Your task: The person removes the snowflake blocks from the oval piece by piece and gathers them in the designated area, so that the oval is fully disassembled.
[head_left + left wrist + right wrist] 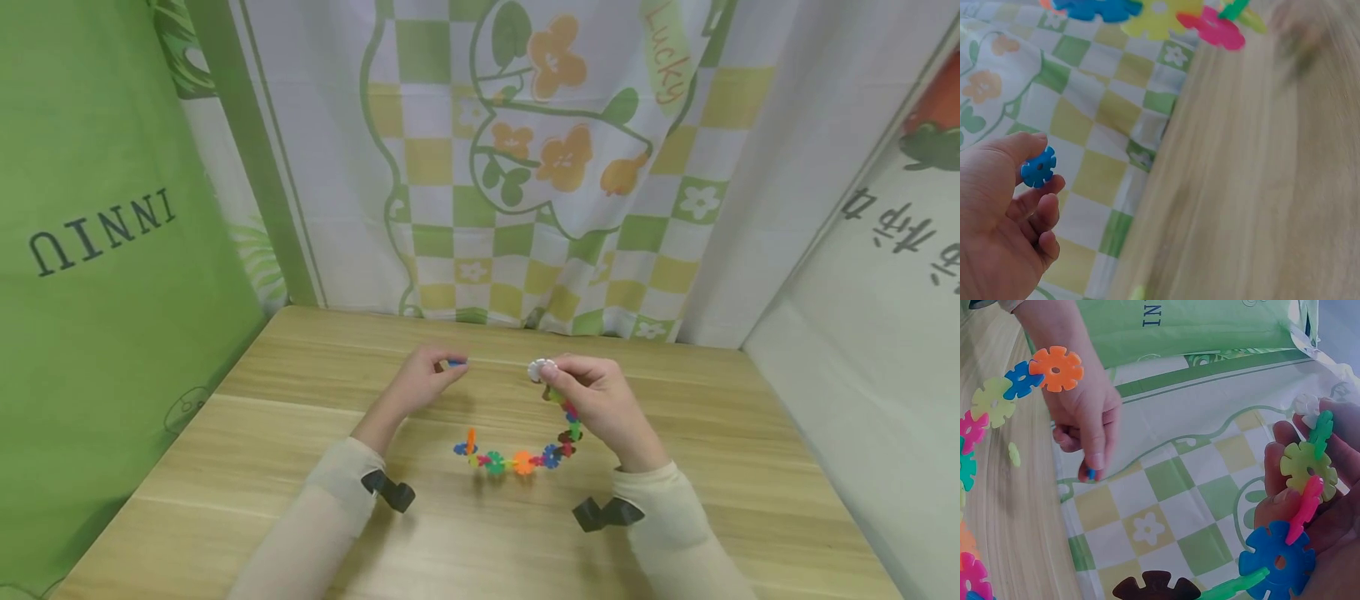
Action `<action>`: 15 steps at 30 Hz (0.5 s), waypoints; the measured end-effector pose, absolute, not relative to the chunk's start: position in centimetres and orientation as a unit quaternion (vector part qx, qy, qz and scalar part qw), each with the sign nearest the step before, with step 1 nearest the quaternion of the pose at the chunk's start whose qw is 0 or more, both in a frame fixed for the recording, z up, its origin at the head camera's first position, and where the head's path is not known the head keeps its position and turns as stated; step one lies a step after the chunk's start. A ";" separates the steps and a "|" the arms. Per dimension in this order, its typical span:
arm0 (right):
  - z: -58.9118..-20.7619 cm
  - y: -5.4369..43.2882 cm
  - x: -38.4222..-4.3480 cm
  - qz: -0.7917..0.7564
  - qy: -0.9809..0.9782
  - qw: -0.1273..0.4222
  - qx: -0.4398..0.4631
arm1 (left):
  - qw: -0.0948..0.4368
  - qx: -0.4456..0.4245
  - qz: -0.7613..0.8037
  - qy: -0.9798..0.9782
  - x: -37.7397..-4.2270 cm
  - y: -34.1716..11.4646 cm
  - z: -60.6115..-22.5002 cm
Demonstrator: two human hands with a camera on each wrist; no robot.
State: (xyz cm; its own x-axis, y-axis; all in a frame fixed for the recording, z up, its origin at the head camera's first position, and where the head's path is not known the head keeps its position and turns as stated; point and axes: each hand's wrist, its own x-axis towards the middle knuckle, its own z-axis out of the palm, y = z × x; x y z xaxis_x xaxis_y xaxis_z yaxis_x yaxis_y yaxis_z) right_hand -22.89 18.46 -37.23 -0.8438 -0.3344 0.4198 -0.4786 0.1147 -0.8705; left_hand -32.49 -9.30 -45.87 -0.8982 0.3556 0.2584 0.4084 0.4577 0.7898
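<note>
Between thumb and fingertips, my left hand [423, 379] pinches a small blue notched snowflake disc [1039, 167]. My right hand [596, 400] pinches a white notched disc [542, 369] at the end of a chain [523, 462] of interlocked, many-coloured discs. From there the chain curves down and leftward over the table, passing an orange disc and a green disc [495, 463]. Its far end carries a blue disc [462, 449] and an upright orange disc [1056, 369]. Near the right palm, a yellow disc [1309, 470] and a larger blue disc [1277, 559] show. The two hands are apart.
A loose yellow-green disc [1014, 454] is on the wooden table [262, 467]. Behind the table hangs a checked, flowered curtain [540, 275]. A green panel [97, 333] stands at the left and a white panel [862, 400] at the right. Both wrists wear black mounts.
</note>
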 end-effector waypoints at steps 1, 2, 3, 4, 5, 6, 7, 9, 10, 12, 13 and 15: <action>-37.3 18.5 -22.9 0.608 -0.744 0.059 0.273 | 0.029 -0.222 -0.465 -0.856 -32.6 -9.4 -46.2; -37.3 18.4 -22.9 0.609 -0.743 0.058 0.273 | 0.029 -0.221 -0.460 -0.860 -32.8 -9.4 -46.5; -37.3 18.4 -22.9 0.609 -0.743 0.057 0.272 | 0.028 -0.218 -0.456 -0.862 -32.9 -9.5 -46.8; -37.3 18.4 -22.9 0.609 -0.743 0.058 0.273 | 0.027 -0.216 -0.453 -0.865 -33.0 -9.6 -47.0; -37.3 18.4 -22.9 0.608 -0.743 0.060 0.272 | 0.026 -0.213 -0.448 -0.868 -33.1 -9.7 -47.3; -37.3 18.5 -22.9 0.608 -0.743 0.061 0.274 | 0.022 -0.210 -0.444 -0.871 -33.2 -9.7 -47.5; -37.3 18.5 -22.9 0.606 -0.744 0.063 0.275 | 0.019 -0.208 -0.439 -0.874 -33.4 -9.8 -47.7; -37.2 18.5 -22.8 0.603 -0.746 0.068 0.274 | 0.014 -0.205 -0.422 -0.883 -33.6 -10.0 -48.2; -37.2 18.5 -22.8 0.602 -0.747 0.069 0.274 | 0.012 -0.205 -0.412 -0.888 -33.8 -10.0 -48.4; -37.1 18.5 -22.6 0.602 -0.747 0.068 0.275 | 0.003 -0.205 -0.396 -0.895 -34.0 -10.2 -48.8; -37.0 18.5 -22.6 0.603 -0.746 0.067 0.274 | 0.000 -0.206 -0.391 -0.897 -34.1 -10.3 -49.0; -37.0 18.5 -22.5 0.606 -0.744 0.065 0.273 | -0.011 -0.204 -0.389 -0.898 -34.2 -10.3 -49.2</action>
State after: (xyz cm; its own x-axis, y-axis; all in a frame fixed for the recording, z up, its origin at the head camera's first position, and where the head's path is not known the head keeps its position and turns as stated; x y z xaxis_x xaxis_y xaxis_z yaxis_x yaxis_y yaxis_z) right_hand -22.53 18.45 -37.01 -0.8427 -0.3280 0.4270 -0.4846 0.1163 -0.8670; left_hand -34.16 -10.34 -49.24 -0.9165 0.3752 0.1391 0.3580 0.6137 0.7037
